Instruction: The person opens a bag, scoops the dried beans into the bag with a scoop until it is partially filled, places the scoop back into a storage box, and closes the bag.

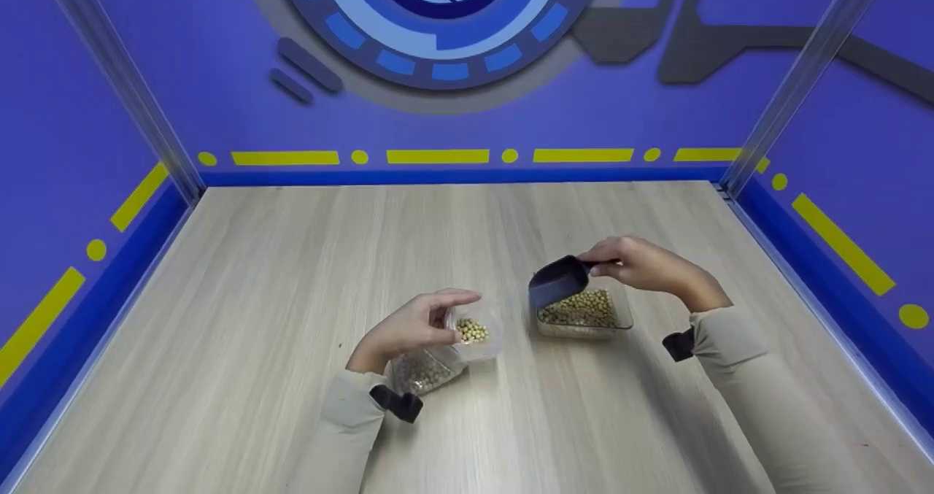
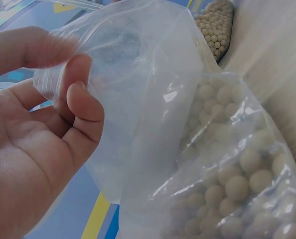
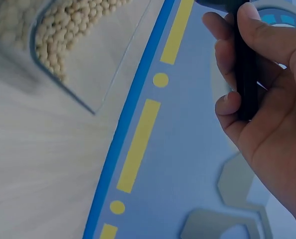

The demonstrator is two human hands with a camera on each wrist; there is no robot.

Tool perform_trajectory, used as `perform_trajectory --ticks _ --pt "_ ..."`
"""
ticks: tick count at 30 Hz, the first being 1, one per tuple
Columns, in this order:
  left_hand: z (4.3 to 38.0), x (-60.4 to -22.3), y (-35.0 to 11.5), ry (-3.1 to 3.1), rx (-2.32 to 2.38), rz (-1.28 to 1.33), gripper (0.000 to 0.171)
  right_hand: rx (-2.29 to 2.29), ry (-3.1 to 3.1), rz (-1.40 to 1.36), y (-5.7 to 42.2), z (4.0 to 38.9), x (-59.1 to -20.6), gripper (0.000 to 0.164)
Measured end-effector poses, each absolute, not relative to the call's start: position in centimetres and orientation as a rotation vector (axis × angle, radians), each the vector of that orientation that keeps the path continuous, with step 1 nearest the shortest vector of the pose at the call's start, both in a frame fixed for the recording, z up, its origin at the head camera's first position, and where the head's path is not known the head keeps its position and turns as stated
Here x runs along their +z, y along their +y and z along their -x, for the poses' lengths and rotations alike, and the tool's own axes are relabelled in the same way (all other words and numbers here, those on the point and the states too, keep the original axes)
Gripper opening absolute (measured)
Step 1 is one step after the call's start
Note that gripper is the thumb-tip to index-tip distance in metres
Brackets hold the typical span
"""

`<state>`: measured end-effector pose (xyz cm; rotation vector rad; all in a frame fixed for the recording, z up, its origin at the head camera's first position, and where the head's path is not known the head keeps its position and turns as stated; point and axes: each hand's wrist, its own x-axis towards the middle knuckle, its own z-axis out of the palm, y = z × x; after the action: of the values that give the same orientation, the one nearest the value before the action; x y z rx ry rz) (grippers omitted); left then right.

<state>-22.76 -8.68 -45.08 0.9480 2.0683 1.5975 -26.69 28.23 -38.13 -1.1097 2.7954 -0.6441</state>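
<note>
My left hand [image 1: 412, 327] pinches the top edge of a clear zip bag [image 2: 143, 99] between thumb and fingers. The bag leans on the table with its mouth spread, and round, pale beans [image 2: 237, 189] fill its lower part. To its right stands a clear rectangular container [image 1: 584, 331], partly filled with the same kind of beans [image 1: 586, 307]. In my right hand [image 1: 646, 264] is a black scoop [image 1: 560, 281], gripped by its handle [image 3: 246, 74]. The scoop's bowl is tilted over the container's left back part and hides some of the beans there.
The wood-grain table [image 1: 292, 260] is bordered by blue panels [image 1: 452, 129] at the back and both sides. Metal posts [image 1: 795, 85] stand at the back corners. Each wrist carries a black band mount [image 1: 398, 403].
</note>
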Motion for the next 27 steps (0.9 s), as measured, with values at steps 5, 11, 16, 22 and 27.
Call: perform_trajectory --ticks 5,11,16,22,27 --pt "22.7 -45.2 -8.6 2.074 1.595 -0.944 0.062 -0.524 2.825 1.055 29.3 26.5 -37.4 0.029" --pt "22.6 -45.3 -8.6 2.072 1.600 -0.923 0.063 -0.369 2.843 0.992 30.3 26.2 -36.5 0.030" --pt "22.6 -45.4 -8.6 2.088 1.589 -0.910 0.063 -0.257 2.850 0.965 30.4 25.7 -36.1 0.027" --pt "22.6 -45.3 -8.6 2.079 1.600 -0.907 0.063 -0.044 2.896 0.952 29.7 25.1 -35.8 0.020" --pt "22.7 -45.2 -8.6 2.074 1.604 -0.901 0.063 0.077 2.923 0.992 29.2 24.9 -35.3 0.016"
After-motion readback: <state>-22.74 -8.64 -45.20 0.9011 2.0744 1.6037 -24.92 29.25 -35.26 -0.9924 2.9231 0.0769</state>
